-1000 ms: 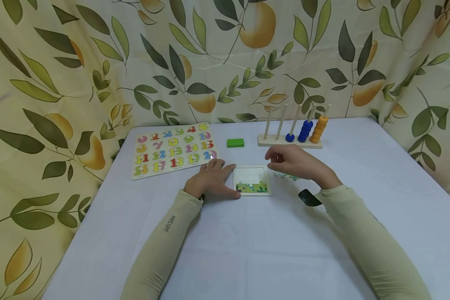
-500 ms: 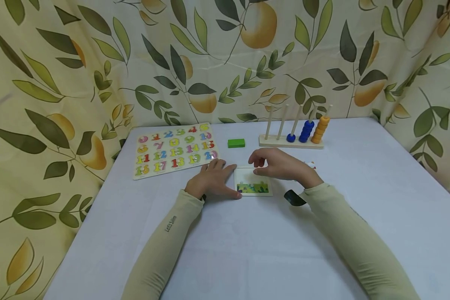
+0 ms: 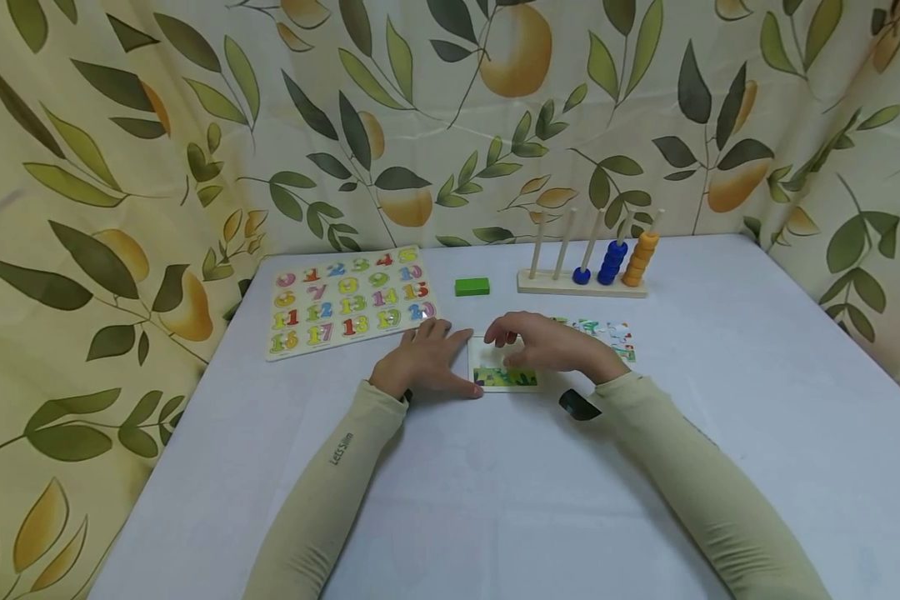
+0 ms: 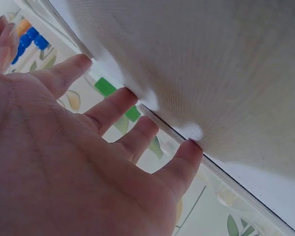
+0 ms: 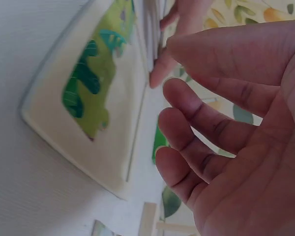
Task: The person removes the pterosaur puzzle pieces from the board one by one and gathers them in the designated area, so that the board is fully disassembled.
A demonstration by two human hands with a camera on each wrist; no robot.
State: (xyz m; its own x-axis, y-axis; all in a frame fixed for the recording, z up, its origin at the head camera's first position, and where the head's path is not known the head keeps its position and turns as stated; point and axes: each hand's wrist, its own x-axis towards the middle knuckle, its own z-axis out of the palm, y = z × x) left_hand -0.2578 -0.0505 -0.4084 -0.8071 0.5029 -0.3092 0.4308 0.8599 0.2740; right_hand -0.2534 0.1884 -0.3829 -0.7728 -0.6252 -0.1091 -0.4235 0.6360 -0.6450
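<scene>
A small white-framed jigsaw tray [image 3: 502,387] lies mid-table, its lower strip filled with green printed pieces [image 5: 96,81]. My left hand [image 3: 423,361] is spread flat at its left side, thumb and index finger at the tray's left corners. The other left fingertips [image 4: 189,150] reach toward the number board. Above the tray hovers my right hand [image 3: 543,343], its fingers loosely bent. In the right wrist view the right thumb [image 5: 221,51] covers most of the index finger, and I see no piece between them. Loose jigsaw pieces [image 3: 607,333] lie right of the tray, partly behind the right hand.
A number puzzle board [image 3: 330,335] lies at the back left. Beyond the tray sits a green block [image 3: 472,287]. At the back right stands a wooden peg abacus [image 3: 581,287] with blue and orange beads. A leaf-patterned curtain [image 3: 450,150] hangs behind the white table [image 3: 450,500].
My right hand has moved left from beside the loose pieces to over the tray, then slightly lower, uncovering more loose pieces. The left hand has stayed at the tray's left side.
</scene>
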